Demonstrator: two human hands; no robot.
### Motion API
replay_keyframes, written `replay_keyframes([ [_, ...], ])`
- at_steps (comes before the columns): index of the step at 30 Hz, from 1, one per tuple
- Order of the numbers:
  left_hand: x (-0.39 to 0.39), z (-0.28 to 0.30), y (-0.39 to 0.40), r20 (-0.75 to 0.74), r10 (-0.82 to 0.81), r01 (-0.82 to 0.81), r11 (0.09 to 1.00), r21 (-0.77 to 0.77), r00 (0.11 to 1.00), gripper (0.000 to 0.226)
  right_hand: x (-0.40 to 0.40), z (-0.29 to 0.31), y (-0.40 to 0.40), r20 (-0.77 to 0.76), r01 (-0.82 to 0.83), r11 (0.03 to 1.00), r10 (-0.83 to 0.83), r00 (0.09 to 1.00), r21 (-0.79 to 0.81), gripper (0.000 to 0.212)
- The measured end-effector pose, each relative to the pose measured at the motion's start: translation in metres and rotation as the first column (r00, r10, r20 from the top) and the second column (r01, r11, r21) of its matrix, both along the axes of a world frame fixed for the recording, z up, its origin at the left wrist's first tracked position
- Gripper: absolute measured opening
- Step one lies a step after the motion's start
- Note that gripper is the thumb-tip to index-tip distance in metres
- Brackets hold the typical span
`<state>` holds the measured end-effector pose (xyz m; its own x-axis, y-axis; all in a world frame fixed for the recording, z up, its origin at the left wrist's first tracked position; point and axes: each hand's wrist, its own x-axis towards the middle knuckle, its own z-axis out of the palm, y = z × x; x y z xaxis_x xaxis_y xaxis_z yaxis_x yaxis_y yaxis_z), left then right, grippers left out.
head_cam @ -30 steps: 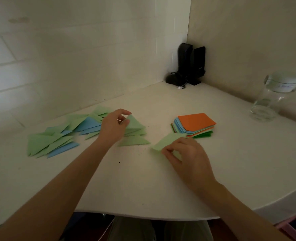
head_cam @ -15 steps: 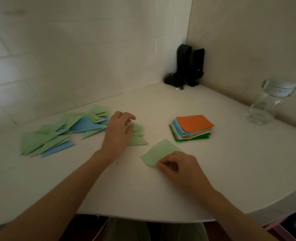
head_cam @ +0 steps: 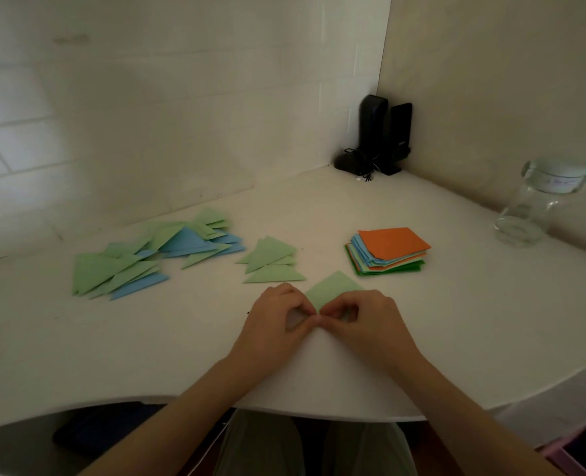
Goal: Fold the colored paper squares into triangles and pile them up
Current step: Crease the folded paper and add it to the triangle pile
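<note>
A light green paper square (head_cam: 333, 292) is noted on the plain white table (head_cam: 422, 321). Folded paper triangles (head_cam: 154, 259) are recorded in light green and blue. The square paper stack (head_cam: 388, 252) is topped orange, with blue, pale green and dark green beneath.

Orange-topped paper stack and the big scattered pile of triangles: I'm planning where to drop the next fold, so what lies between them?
In the head view, a small pile of light green triangles lies there, on the white table.
</note>
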<state>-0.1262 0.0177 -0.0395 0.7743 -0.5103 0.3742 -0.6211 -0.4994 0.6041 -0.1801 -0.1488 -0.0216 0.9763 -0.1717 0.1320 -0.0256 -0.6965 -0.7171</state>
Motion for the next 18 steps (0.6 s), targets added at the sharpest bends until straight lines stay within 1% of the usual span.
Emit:
replay_keyframes([
  [3,0.000,0.003,0.000,-0.075,0.024,-0.026,0.999,-0.023,0.997,0.015,0.007,0.004,0.001,-0.093,0.057,0.997,-0.052,0.994,0.054,0.027],
  [5,0.001,0.006,-0.001,-0.120,0.048,-0.052,0.998,-0.031,0.992,0.015,0.012,0.009,0.000,-0.165,0.077,0.996,-0.067,0.984,0.054,0.032],
  [7,0.002,0.010,-0.002,-0.200,0.092,-0.097,0.995,-0.017,0.975,0.014,0.016,0.014,-0.003,-0.223,0.052,0.997,-0.039,0.974,0.052,0.030],
  [9,0.006,0.013,-0.004,-0.276,0.109,-0.111,0.994,0.011,0.955,0.016,0.016,0.017,-0.007,-0.247,0.021,0.999,-0.008,0.969,0.049,0.025],
  [14,0.013,0.016,-0.003,-0.344,0.053,-0.052,0.999,0.012,0.938,0.024,0.012,0.016,-0.014,-0.231,-0.051,0.999,0.054,0.971,0.018,0.016],
  [16,0.015,0.014,0.000,-0.335,0.029,-0.025,1.000,0.016,0.942,0.026,0.010,0.013,-0.014,-0.194,-0.082,0.997,0.083,0.978,0.013,0.012],
  [18,0.017,0.013,0.005,-0.309,-0.012,0.028,0.998,0.047,0.951,0.030,0.009,0.010,-0.012,-0.154,-0.090,0.996,0.086,0.984,-0.023,0.014],
])
